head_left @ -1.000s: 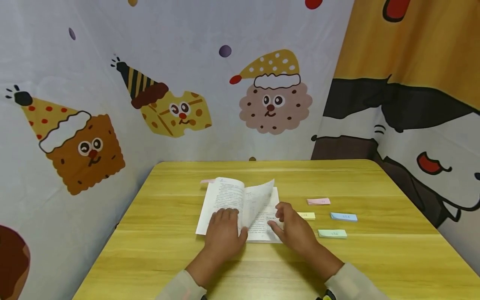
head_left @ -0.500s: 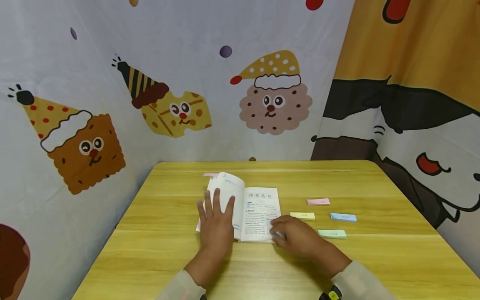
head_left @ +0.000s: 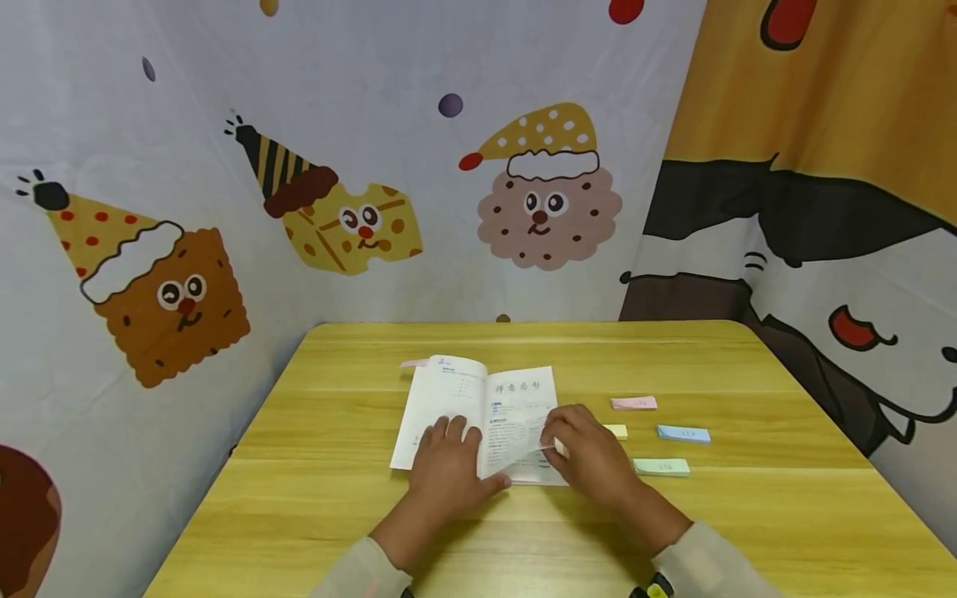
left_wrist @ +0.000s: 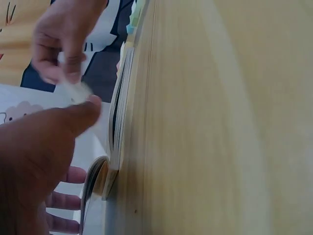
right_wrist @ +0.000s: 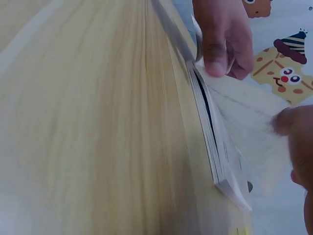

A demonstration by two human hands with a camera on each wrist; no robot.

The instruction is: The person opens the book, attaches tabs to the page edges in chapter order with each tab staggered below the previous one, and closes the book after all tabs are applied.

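An open book lies on the table, a pink strip sticking out at its upper left. My left hand rests with relaxed fingers on the lower part of the left page, its thumb reaching across the gutter to the right side. With thumb and fingers, my right hand pinches a page near its right edge and raises it from the pages below. In the right wrist view that page stands curved above the page block, stretching between both hands.
Right of the book lie small sticky-note pads: pink, blue, green and a yellow one partly hidden by my right hand. A printed cloth hangs behind the wooden table.
A half-raised page went over to the left, where my left hand spread over it. That hand has since slid lower, and my right hand has lifted another page by its right edge.
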